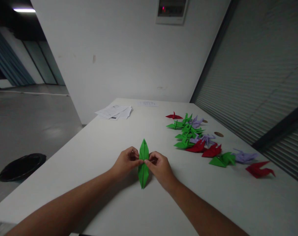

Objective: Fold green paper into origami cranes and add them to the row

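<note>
A long, narrow folded piece of green paper [143,154] lies on the white table [114,137], pointed at both ends. My left hand [126,162] pinches its left edge at the middle. My right hand [159,167] pinches the right edge opposite. Both hands have their fingers closed on the paper, thumbs on top.
Several finished paper cranes in green, red and lilac [193,134] lie in a row along the right side of the table. A stack of printed sheets [114,112] lies at the far left corner. A black round object [22,166] sits on the floor to the left.
</note>
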A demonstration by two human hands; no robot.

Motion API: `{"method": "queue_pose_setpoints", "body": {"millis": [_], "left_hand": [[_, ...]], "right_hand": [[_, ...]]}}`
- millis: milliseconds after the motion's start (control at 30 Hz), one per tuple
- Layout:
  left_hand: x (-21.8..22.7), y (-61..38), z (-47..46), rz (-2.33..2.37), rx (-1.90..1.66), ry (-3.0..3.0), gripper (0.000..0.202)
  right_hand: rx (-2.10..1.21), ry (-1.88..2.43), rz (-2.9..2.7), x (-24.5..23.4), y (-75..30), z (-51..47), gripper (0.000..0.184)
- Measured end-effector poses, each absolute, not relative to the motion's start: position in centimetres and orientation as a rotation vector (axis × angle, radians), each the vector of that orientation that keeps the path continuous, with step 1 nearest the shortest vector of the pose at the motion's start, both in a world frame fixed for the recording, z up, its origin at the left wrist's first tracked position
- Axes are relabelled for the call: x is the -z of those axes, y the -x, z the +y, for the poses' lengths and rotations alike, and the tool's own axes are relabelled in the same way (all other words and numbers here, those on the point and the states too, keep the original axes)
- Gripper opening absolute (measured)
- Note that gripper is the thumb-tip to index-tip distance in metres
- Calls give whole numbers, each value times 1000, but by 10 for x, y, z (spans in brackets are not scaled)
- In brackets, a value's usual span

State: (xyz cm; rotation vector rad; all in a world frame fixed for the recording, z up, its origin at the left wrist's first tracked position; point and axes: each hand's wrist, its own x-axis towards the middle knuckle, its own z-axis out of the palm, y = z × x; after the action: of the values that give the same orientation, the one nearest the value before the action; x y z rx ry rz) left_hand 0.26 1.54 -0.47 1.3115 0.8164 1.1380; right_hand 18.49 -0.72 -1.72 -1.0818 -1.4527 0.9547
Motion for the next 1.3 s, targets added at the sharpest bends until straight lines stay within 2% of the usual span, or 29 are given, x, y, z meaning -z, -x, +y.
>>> {"method": "queue_pose_setpoints", "body": {"millis": [267,567,867,1100,1300], "left_hand": [[4,-1,16,914,-1110,-1334,32],[6,-3,13,891,-1062,-1342,30],[7,-2,12,859,-998,-1365,29],[1,1,9,724,-954,-1244,31],[2,-1,12,766,-977,-1347,34]], "right_hand": [[-986,1017,-1483,17,-184,-9,24],[-856,984,-1563,10,-182,-14,35],[-812,998,-1685,6,-180,-18,28],[-757,1046,-1700,7,-177,-19,6],[-629,994,-1799,4,-183,-19,15]]}}
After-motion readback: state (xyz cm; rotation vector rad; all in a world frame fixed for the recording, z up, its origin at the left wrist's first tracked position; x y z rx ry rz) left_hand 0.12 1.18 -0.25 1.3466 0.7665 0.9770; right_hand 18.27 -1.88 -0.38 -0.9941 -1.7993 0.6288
